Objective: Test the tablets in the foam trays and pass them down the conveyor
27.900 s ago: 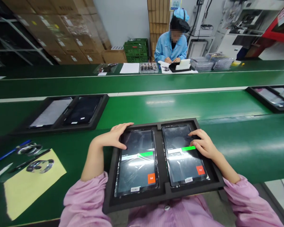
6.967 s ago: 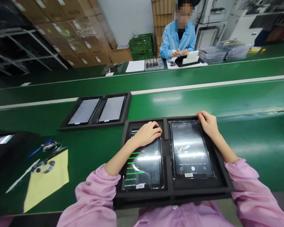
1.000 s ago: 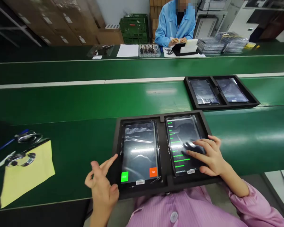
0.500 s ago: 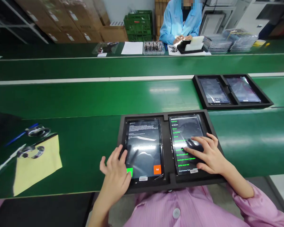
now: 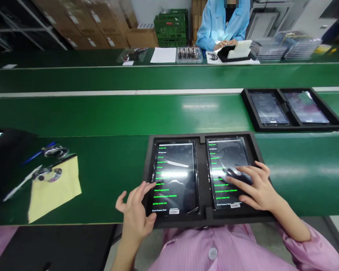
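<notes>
Seemingly, left tablet [image 5: 175, 171] and right tablet [image 5: 223, 163] are kept apart by the tray [image 5: 202, 165], lower centre.
From outer sides, left hand [image 5: 135, 214] and right hand [image 5: 257, 187] are held spread-fingered, likely so both tablets are readable; contact is unclear.

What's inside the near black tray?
Left tablet and right tablet, one per compartment, screens listing mostly green text. Left hand and right hand cover parts of them; tray floor underneath is hidden.
</notes>
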A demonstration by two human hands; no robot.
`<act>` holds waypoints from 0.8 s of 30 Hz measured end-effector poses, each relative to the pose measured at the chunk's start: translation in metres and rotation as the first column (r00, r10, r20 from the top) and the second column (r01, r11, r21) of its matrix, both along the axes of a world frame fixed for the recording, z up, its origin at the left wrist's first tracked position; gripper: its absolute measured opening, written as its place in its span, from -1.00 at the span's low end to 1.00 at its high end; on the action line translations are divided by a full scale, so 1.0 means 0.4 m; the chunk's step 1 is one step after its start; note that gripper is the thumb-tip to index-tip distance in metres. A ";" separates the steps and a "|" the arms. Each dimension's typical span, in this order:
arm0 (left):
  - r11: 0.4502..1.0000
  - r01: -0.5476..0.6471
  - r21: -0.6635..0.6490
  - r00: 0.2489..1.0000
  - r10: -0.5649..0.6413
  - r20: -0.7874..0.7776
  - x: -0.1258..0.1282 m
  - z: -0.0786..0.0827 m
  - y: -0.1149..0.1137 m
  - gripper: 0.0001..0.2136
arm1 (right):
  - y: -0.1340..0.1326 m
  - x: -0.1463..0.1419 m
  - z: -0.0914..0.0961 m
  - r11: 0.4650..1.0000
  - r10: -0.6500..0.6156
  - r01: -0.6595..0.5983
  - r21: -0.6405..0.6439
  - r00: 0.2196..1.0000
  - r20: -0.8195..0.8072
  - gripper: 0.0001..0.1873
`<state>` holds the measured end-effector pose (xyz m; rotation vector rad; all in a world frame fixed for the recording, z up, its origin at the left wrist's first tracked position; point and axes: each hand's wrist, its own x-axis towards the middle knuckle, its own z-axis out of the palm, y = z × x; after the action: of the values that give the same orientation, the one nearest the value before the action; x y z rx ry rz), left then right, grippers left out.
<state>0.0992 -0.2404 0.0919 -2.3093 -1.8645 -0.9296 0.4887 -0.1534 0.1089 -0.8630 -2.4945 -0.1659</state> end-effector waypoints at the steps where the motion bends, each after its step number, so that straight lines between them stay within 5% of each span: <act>1: 1.000 0.008 -0.001 1.000 -0.008 -0.023 0.002 0.003 0.002 -0.32 | -0.001 0.006 0.000 1.000 -0.005 0.006 0.022 0.999 -0.042 -0.43; 5: 1.000 0.011 -0.026 0.995 -0.013 -0.103 0.006 0.009 0.006 -0.37 | -0.006 0.020 -0.001 0.998 -0.056 0.060 0.032 0.990 -0.126 -0.47; 9: 0.991 -0.028 0.130 0.997 0.037 -0.072 0.001 0.003 0.004 -0.37 | -0.001 0.013 0.001 0.997 -0.073 0.074 0.007 0.988 -0.135 -0.55; 14: 0.999 0.040 -0.030 0.997 -0.042 -0.067 0.004 -0.001 0.013 -0.52 | 0.012 0.001 0.006 0.977 -0.140 0.132 -0.166 0.989 -0.043 -0.68; 19: 0.999 -0.025 -0.032 0.984 0.019 -0.177 0.017 0.000 0.025 -0.29 | 0.015 -0.006 0.008 0.963 -0.013 0.017 -0.269 1.000 0.017 -0.47; 24: 0.998 0.004 -0.070 0.983 -0.017 -0.180 0.020 0.003 0.033 -0.28 | 0.020 -0.006 0.008 0.962 0.029 -0.022 -0.272 0.999 0.022 -0.41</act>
<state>0.1071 -0.2270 0.0932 -2.3545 -1.8408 -0.6401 0.4863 -0.1452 0.1120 -0.9399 -2.5895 0.1815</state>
